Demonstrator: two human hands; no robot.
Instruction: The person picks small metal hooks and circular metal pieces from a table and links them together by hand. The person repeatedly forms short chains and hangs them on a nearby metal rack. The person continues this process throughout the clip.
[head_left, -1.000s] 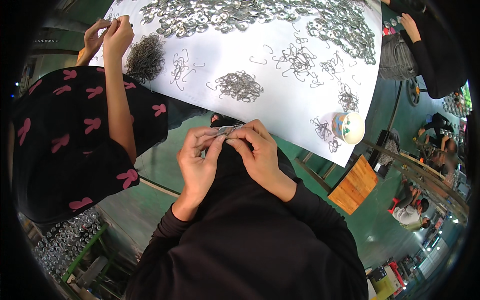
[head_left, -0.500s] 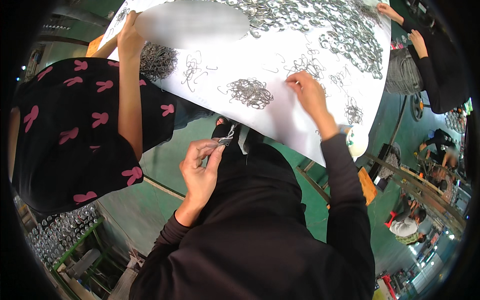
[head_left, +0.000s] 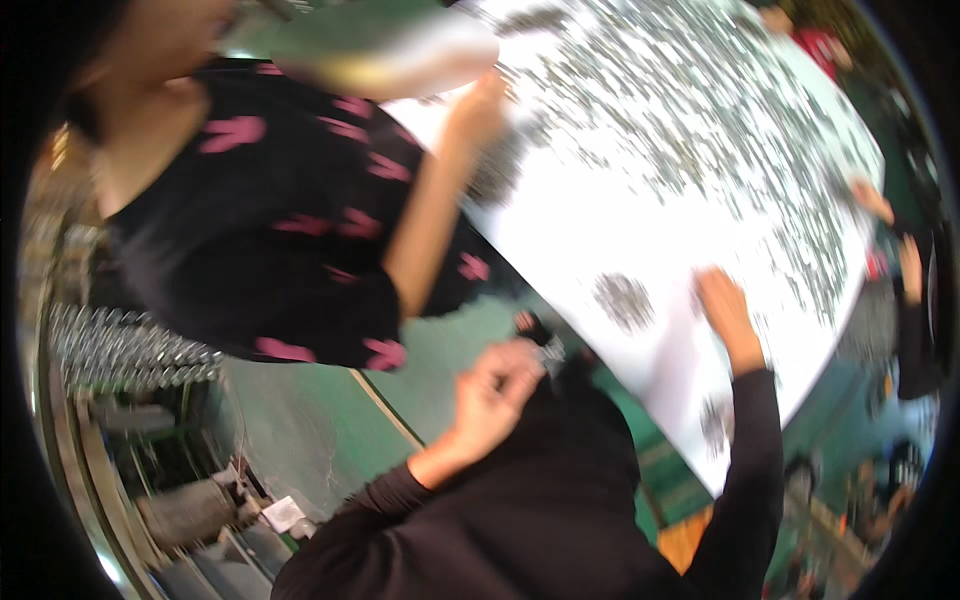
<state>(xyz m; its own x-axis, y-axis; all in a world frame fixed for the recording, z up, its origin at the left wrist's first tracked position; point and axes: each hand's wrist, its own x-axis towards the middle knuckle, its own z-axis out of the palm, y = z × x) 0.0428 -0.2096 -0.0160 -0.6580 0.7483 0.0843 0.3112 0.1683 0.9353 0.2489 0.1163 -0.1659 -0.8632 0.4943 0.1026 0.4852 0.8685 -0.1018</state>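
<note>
My left hand [head_left: 490, 395] is pinched closed on a small grey metal piece [head_left: 548, 352], held off the table's near edge in front of my body. Motion blurs that piece; the earlier frame shows thin wire parts on it. Over the white tabletop [head_left: 570, 240], my right hand [head_left: 732, 315] reaches down beside a round heap of wire hooks [head_left: 622, 302]. Its fingers are smeared, so whether they hold anything does not show. A smaller cluster of hooks [head_left: 716, 425] lies below that hand, near the table corner.
Many flat shiny metal pieces [head_left: 680, 110] spread across the table's far part. A co-worker in a black top with pink shapes [head_left: 270, 240] stands close at left, one arm by a dark heap [head_left: 497, 175]. Another person's hand [head_left: 872, 200] touches the right edge. Racked metal parts [head_left: 130, 345] stand at left.
The whole view has swung left, shifting the table and both my hands rightward in the picture. My left hand still grips the metal piece; my right hand stays low over the table.
</note>
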